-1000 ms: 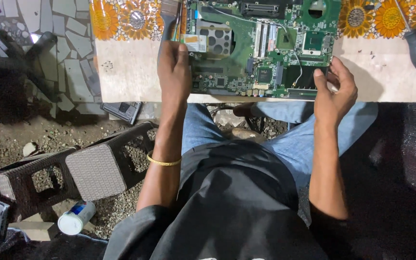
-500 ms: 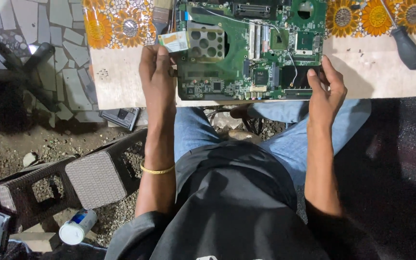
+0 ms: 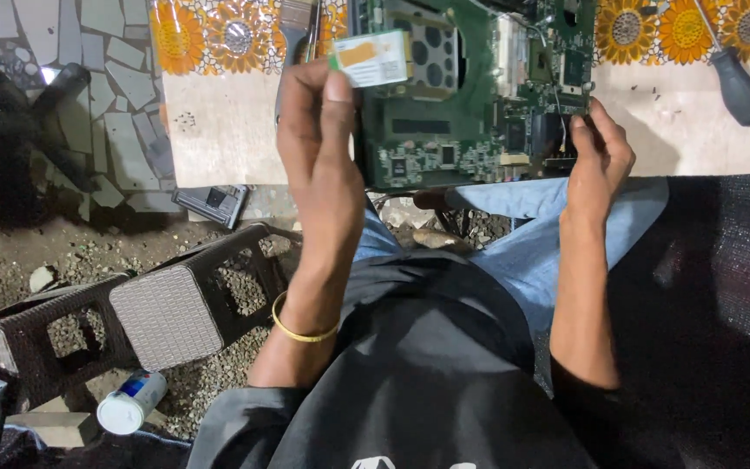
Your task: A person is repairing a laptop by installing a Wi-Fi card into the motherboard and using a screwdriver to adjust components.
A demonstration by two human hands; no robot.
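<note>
A green laptop circuit board (image 3: 470, 95) lies on a table covered with a sunflower-patterned cloth (image 3: 219, 113). My left hand (image 3: 319, 130) is raised above the board's left edge and pinches a small rectangular card (image 3: 371, 59), white with an orange patch, between thumb and fingers. My right hand (image 3: 599, 155) grips the board's near right edge by a dark component. A yellow bangle (image 3: 304, 328) sits on my left wrist.
A black-handled screwdriver (image 3: 733, 80) lies on the cloth at the right. A brush handle (image 3: 295, 26) shows at the top. Below the table edge lie a dark flat part (image 3: 212, 204), a woven plastic stool (image 3: 123, 317) and a small white can (image 3: 132, 401) on gravel.
My left hand has lifted off the board with the small card pinched in it and turned palm toward me. The right hand stays on the board's right edge. The camera has moved closer.
</note>
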